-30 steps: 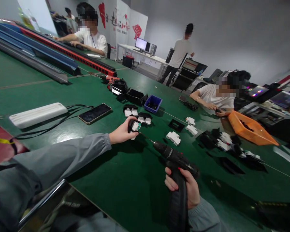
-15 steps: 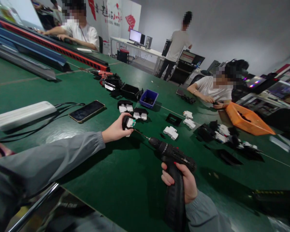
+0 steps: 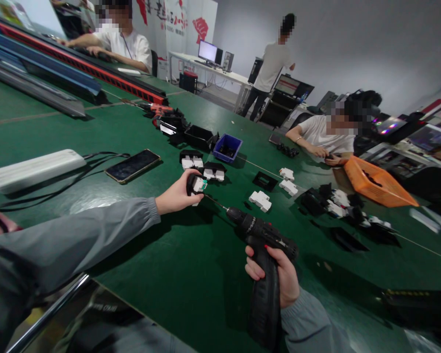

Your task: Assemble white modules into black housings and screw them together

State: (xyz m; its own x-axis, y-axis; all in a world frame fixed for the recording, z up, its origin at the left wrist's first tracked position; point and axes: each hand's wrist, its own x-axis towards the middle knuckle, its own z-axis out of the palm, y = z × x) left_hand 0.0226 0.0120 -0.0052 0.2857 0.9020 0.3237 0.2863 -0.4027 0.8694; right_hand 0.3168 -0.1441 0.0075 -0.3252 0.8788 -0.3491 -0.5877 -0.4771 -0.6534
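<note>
Gripping a boxy black-and-white plastic part (image 3: 196, 185), left hand (image 3: 176, 197); right hand (image 3: 284, 279) clasps the matte black drill (image 3: 262, 264).

A single head-worn camera is looking forward and down across the green bench (image 3: 191, 274), tilting so the far wall is slanting toward the upper right of the frame. It is sitting close over the wearer's own arms, with the left hand (image 3: 176, 196) at centre and the right hand (image 3: 279, 279) at lower centre, while seated co-workers are showing far off along the upper edge. No second view is sharing the scene.
</note>
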